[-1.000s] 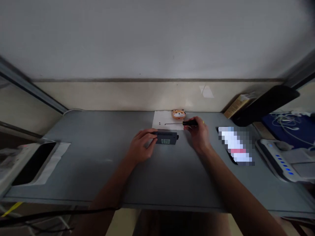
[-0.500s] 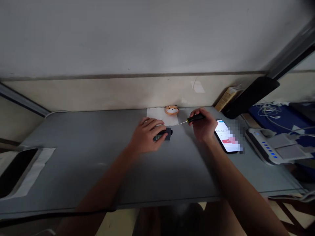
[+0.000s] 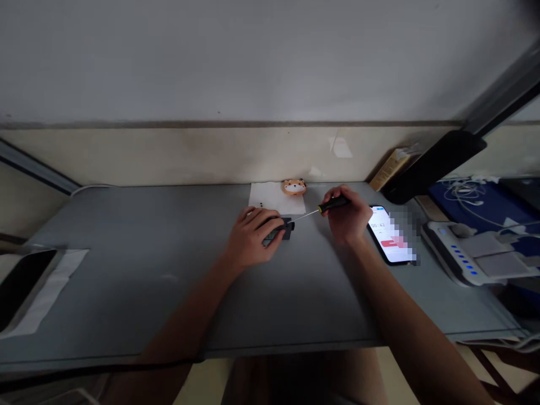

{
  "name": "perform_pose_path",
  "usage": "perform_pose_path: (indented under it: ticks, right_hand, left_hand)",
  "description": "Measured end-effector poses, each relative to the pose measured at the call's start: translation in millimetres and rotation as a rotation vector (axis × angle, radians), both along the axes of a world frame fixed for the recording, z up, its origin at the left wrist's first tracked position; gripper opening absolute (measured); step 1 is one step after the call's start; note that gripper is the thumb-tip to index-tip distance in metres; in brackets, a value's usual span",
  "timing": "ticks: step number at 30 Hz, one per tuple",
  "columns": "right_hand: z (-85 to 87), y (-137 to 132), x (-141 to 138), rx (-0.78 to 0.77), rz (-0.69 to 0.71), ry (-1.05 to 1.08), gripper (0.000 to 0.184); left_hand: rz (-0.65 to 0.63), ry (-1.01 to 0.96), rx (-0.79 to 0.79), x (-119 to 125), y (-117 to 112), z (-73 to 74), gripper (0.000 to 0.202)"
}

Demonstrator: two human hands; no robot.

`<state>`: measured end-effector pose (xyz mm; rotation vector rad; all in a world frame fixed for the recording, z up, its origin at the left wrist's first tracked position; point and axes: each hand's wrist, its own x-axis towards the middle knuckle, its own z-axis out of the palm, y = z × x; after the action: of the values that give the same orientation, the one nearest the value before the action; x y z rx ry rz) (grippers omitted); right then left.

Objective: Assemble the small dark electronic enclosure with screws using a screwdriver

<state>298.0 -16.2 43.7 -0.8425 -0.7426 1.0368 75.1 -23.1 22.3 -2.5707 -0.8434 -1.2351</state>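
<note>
My left hand (image 3: 253, 236) lies over a small dark box-shaped device (image 3: 283, 229) on the grey table (image 3: 147, 270), fingers curled round it and holding it down. My right hand (image 3: 348, 216) grips a screwdriver (image 3: 331, 205) with a black and yellow handle. Its thin shaft points left and down, and the tip sits at the device's right end. A white sheet of paper (image 3: 265, 197) with tiny dark specks lies just behind the device.
An orange animal-shaped figure (image 3: 294, 187) sits on the paper by the wall. A lit phone (image 3: 386, 233) lies right of my right hand. A white device with blue lights (image 3: 459, 259), cables and a black slab stand at the right. A dark tray (image 3: 25, 281) sits at far left.
My right hand lifted the screwdriver off the paper and swung its tip toward the device. My left hand slid over the device and closed on it. The view shifted left.
</note>
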Motion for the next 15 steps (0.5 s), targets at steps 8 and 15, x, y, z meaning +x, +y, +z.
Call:
perform_pose_path:
  ticks: [8,15]
  right_hand:
    - [-1.4,0.1,0.4,0.016,0.012,-0.037,0.027]
    - [1.5,-1.2,-2.6,0.053,0.019,-0.017,0.023]
  left_hand:
    - [0.005,0.005,-0.013,-1.3,1.9,-4.8,0.009]
    - [0.015,-0.005,0.083,0.2,1.1,-7.4,0.014]
